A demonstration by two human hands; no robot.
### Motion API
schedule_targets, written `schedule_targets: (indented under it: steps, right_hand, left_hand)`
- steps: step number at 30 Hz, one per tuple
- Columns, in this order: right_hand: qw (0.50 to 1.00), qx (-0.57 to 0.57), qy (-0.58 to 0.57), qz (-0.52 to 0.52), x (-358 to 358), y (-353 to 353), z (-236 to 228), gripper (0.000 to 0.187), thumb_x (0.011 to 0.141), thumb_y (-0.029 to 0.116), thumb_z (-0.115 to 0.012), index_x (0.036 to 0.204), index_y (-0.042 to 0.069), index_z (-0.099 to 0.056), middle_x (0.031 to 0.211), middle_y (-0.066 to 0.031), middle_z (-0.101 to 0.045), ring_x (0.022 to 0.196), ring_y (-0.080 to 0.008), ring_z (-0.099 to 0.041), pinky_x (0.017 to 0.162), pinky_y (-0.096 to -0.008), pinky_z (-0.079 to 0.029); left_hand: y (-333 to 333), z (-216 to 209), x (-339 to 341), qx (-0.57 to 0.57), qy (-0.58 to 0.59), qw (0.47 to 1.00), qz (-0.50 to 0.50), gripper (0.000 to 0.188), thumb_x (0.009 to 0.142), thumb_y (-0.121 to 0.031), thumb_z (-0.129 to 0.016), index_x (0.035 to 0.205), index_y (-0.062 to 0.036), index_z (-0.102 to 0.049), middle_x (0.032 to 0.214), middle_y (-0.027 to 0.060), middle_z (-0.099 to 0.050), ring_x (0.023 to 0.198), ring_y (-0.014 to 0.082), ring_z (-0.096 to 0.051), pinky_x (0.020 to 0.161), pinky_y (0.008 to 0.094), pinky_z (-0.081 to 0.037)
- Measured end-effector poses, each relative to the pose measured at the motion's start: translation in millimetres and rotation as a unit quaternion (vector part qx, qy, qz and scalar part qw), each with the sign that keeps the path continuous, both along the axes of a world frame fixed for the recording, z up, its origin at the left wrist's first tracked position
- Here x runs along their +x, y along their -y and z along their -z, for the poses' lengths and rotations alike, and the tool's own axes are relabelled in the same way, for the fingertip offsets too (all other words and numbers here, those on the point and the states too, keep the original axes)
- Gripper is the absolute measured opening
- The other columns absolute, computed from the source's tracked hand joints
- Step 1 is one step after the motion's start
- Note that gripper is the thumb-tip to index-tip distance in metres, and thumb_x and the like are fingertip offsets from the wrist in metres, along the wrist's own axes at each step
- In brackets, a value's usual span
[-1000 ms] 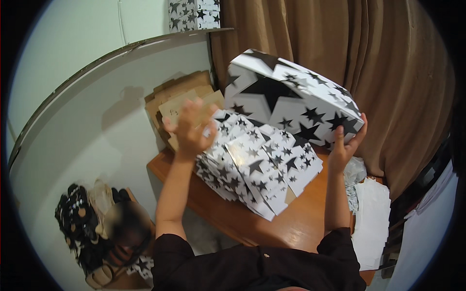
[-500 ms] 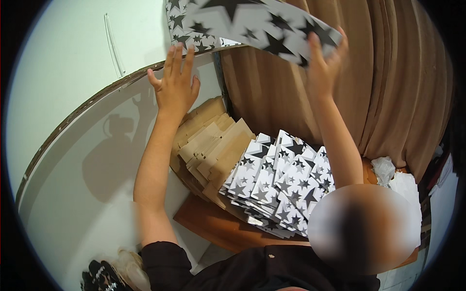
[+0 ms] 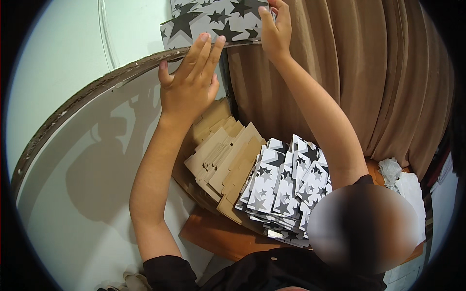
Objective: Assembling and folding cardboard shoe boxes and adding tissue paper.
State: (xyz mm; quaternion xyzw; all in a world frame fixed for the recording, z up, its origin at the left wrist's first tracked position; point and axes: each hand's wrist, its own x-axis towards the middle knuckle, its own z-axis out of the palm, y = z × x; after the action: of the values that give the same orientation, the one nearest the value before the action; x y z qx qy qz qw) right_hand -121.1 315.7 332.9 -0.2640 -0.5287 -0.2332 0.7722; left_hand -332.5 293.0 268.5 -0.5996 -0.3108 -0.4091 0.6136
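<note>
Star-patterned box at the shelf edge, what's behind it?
Above its left part, more star print shows, perhaps another box. The star-patterned box, touched by the right hand, and the picture's top edge hide the rest.

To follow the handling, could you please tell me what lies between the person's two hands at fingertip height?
In the head view, the star-patterned box lies between left hand and right hand there.

A black-and-white star-print cardboard box is at the right end of a brown-edged shelf; below, flat brown cardboard sheets lie toward the left edge of a wooden counter, beside black-and-white star-print sheets.
</note>
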Motion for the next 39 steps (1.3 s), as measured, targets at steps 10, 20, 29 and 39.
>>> schedule_targets:
  steps: [10,20,29,39]
  right_hand:
    - [0.979,-0.148,0.14,-0.007,-23.3,-22.7,10.5,0.039,0.088,0.036,-0.043,0.117,0.019,-0.062,0.123,-0.0066,-0.056,0.116,-0.0242,-0.048,0.104,-0.0564,-0.005]
    - [0.951,-0.224,0.133,-0.165,6.6,-21.7,11.7,0.053,0.095,0.043,-0.024,0.125,0.01,-0.053,0.13,-0.0089,-0.051,0.123,-0.0217,-0.042,0.105,-0.0491,-0.005]
    - [0.995,-0.091,-0.032,0.036,76.0,111.2,187.6,0.02,0.087,0.014,-0.053,0.1,0.001,-0.061,0.109,-0.0112,-0.057,0.108,-0.0244,-0.049,0.096,-0.0345,-0.035]
    - [0.872,-0.366,-0.146,0.291,134.3,268.3,429.9,0.025,0.067,0.007,-0.059,0.092,0.005,-0.058,0.096,-0.0114,-0.055,0.097,-0.0287,-0.049,0.089,-0.0374,-0.034]
  left_hand:
    - [-8.3,0.4,-1.4,0.03,0.01,0.999,0.004,0.068,0.076,-0.037,-0.056,0.14,-0.0342,-0.033,0.14,-0.015,-0.036,0.128,-0.0001,-0.031,0.089,0.0588,-0.021]
    - [3.0,-1.4,2.5,-0.03,0.0,0.999,0.015,0.068,0.076,-0.034,-0.055,0.14,-0.0345,-0.033,0.141,-0.0126,-0.035,0.131,0.003,-0.028,0.091,0.0635,-0.019]
    - [37.7,52.8,37.9,-0.085,0.004,0.981,0.175,0.058,0.073,-0.035,-0.058,0.13,-0.034,-0.048,0.141,-0.005,-0.039,0.132,0.0113,-0.031,0.101,0.0576,0.017]
    - [133.0,262.9,117.1,-0.446,-0.059,0.77,0.453,0.041,0.073,-0.033,-0.062,0.113,-0.023,-0.063,0.13,0.0067,-0.049,0.127,0.0241,-0.037,0.102,0.0538,0.005]
